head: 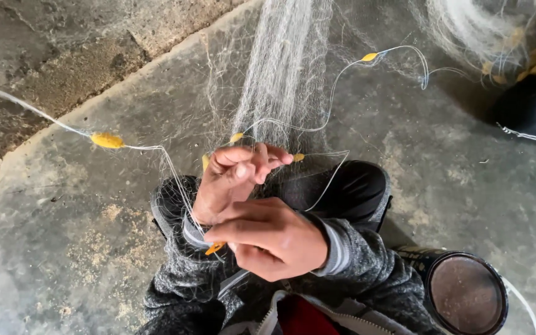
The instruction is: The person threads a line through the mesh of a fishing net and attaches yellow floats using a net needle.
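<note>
Fingers (262, 162) of the left hand (234, 180) are pinching net (280, 80) mesh above the knees; the right hand (274, 239), closed, is gripping an orange needle (214, 249). Mending appears underway; next, a stitch through taut mesh.

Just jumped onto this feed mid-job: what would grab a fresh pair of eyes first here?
The fine white fishing net fanning from top centre down to the person's lap, its cord strung with yellow floats across the grey concrete floor. At centre, the left hand pinches the mesh while the right hand grips an orange netting needle. A dark round tin sits at lower right.
</note>
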